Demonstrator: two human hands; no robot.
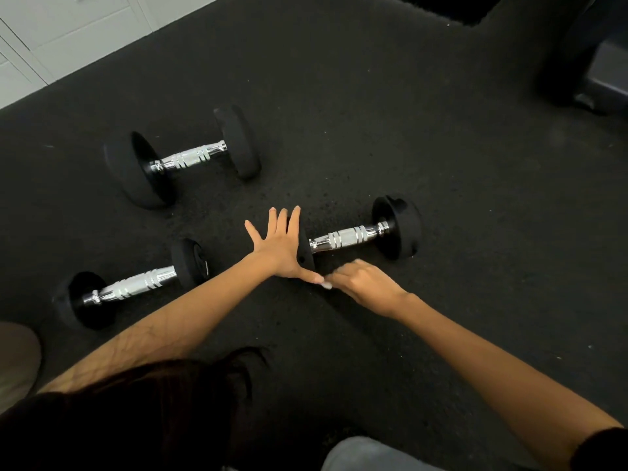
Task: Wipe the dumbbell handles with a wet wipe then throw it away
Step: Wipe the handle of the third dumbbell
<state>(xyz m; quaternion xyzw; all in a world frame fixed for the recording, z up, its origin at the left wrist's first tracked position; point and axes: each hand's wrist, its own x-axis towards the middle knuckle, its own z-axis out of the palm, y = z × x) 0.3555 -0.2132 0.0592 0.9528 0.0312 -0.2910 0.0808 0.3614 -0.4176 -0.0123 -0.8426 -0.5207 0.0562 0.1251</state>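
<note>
Down on the dark floor (441,147) lie three dumbbells, each with a chrome handle between black ends. The right dumbbell (353,234) is the one under the hands. The left hand (280,246) lies flat against its near-left end, fingers straight and spread, palm pressing on the black disc, thumb reaching down toward the right hand. Nothing is gripped by it. The right hand (360,283) sits just below the handle (346,236) of that dumbbell, near it but not touching the chrome, fingers curled inward with the knuckles up. A small pale spot shows where the left thumb tip meets the right fingers; it is too small and blurred to say whether it is a wipe or a fingernail, so I cannot tell whether the right hand grasps anything. No wipe is plainly seen.

The near-left dumbbell (136,285) lies beside the left forearm, apart from both hands. The far dumbbell (183,158) lies beyond it, well apart from the hands, and has larger ends. All three handles point roughly the same way, up to the right.

Pale panels (51,39) fill the upper left corner. A dark blurred object (598,73) stands at the upper right edge.
</note>
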